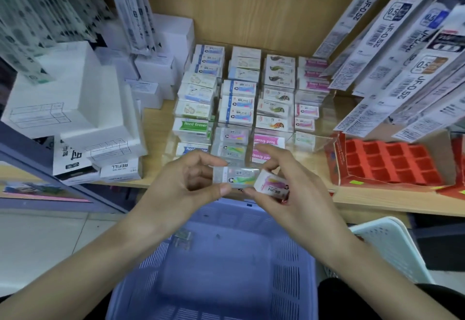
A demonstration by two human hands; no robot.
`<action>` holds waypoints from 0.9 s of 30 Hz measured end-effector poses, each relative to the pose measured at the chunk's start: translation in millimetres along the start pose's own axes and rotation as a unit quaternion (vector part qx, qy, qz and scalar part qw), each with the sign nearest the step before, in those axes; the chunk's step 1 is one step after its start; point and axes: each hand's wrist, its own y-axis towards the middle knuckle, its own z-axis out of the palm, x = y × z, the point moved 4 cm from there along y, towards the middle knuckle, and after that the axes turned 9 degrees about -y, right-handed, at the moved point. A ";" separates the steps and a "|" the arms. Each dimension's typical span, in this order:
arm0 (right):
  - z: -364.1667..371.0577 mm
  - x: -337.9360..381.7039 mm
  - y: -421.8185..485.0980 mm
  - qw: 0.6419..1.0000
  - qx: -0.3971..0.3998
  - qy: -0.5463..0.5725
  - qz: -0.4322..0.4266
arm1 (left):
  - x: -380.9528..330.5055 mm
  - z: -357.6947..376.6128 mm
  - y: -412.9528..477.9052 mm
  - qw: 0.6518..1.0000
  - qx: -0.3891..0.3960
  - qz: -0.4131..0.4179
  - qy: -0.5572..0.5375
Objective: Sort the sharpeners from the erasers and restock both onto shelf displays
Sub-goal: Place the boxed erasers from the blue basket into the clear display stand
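Two hands (187, 181) (289, 193), two held erasers (236, 177) (270, 185), two baskets (286, 282) (385, 241)

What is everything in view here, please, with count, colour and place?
green-sleeved eraser: one, translucent, left hand
pink-sleeved eraser: one, white, right hand
shelved erasers: many, mixed colours, clear display, shelf centre
white boxes: several, white, shelf left
refill packs: many, white-black, leaning both sides
red tray: one, red, shelf right
blue basket: one, blue, below hands
white basket: one, white, lower right
left hand: pinches green-sleeved eraser
right hand: holds pink-sleeved eraser
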 end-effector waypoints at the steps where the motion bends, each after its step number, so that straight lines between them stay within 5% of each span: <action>1: -0.2 1.1 2.2 1.000 -0.001 -0.020 -0.017 | -1.3 -0.2 0.0 1.000 -0.002 -0.001 -0.006; 8: 9.2 2.8 19.2 0.998 0.003 -0.045 -0.033 | -3.2 -11.8 3.3 0.999 -0.029 0.017 -0.042; 17: 26.5 -10.6 25.2 0.998 0.030 -0.046 0.017 | 12.7 -65.9 7.4 0.970 -0.163 0.055 0.171; 23: 14.5 -23.4 28.9 0.995 0.014 -0.076 0.060 | 25.2 -55.7 14.1 0.929 -0.089 0.041 0.356; 27: 11.4 -28.2 44.2 0.992 0.018 -0.077 0.095 | 33.7 -45.0 14.6 0.921 -0.064 0.027 0.382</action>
